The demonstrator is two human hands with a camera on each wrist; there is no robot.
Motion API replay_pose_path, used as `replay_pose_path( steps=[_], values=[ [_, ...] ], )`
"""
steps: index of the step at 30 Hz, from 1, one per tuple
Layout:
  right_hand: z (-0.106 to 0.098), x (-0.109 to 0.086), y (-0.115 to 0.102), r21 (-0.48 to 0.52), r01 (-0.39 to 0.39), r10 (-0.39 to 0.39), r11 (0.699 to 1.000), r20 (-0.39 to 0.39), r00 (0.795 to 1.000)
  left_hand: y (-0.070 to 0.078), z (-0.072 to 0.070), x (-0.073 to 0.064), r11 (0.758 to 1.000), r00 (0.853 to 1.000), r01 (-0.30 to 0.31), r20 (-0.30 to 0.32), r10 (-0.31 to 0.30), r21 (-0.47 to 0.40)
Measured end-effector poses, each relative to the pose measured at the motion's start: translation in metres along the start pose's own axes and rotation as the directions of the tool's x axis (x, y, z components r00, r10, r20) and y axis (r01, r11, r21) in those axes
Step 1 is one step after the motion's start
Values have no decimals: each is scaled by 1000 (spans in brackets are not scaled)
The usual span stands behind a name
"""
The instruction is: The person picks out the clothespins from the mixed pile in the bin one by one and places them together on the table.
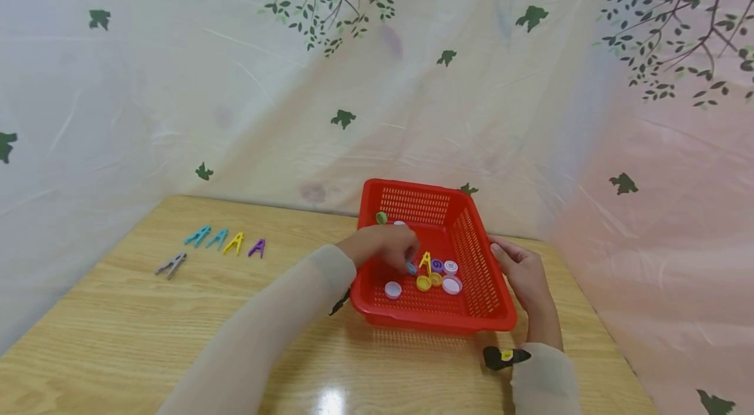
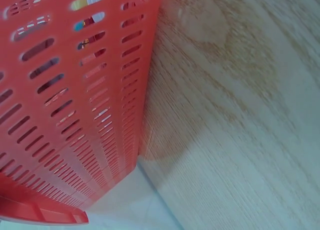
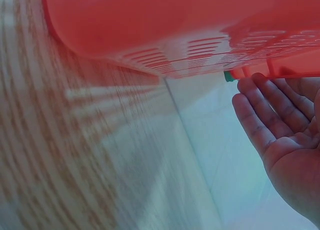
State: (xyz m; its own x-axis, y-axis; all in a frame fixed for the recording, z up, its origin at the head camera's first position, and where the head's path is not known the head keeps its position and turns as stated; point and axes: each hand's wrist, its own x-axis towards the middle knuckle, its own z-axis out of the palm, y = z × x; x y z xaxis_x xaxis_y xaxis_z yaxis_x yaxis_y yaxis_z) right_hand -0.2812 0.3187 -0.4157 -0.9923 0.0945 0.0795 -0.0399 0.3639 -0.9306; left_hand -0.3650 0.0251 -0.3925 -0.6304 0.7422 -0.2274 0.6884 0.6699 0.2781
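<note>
My left hand (image 1: 396, 245) reaches over the left side of a red plastic basket (image 1: 436, 324), its fingers curled down and pinching a small blue clothespin (image 1: 411, 268), mostly hidden. Beside it inside lie a yellow clothespin (image 1: 425, 262) and several bottle caps: white (image 1: 393, 290), yellow (image 1: 423, 283), purple (image 1: 436, 265), pink-white (image 1: 451, 285) and green (image 1: 381, 218). At the basket's right side, my right hand (image 1: 524, 271) touches the rim; in the right wrist view its fingers (image 3: 272, 110) look nearly straight beneath it. The left wrist view shows the slotted basket wall (image 2: 75, 115), not the hand.
On the wooden table (image 1: 224, 317), left of the basket, lie blue clothespins (image 1: 198, 235), a yellow one (image 1: 234, 243), a purple one (image 1: 257, 247) and a grey one (image 1: 172, 265). A curtain (image 1: 265, 140) with leaf prints hangs behind the table's far edge.
</note>
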Motion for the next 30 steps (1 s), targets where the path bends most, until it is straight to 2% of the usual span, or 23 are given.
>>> replay_pose_path(
  steps=[6, 13, 24, 30],
  values=[
    [1, 0, -1, 1, 3, -3, 1000, -6, 1000, 1, -2, -1, 1000, 1000, -14, -28, 14, 4],
    [0, 0, -1, -12, -8, 8, 1000, -8, 1000, 1, -2, -2, 999, 994, -46, -96, 44, -21],
    [1, 0, 2, 5, 34, -33, 999, -10, 999, 2, -4, -2, 996, 974, -89, -208, 86, -1],
    [1, 0, 1, -15, 22, -22, 1000, -10, 1000, 1, -7, -3, 994, 962, -105, -252, 103, 7]
  ],
)
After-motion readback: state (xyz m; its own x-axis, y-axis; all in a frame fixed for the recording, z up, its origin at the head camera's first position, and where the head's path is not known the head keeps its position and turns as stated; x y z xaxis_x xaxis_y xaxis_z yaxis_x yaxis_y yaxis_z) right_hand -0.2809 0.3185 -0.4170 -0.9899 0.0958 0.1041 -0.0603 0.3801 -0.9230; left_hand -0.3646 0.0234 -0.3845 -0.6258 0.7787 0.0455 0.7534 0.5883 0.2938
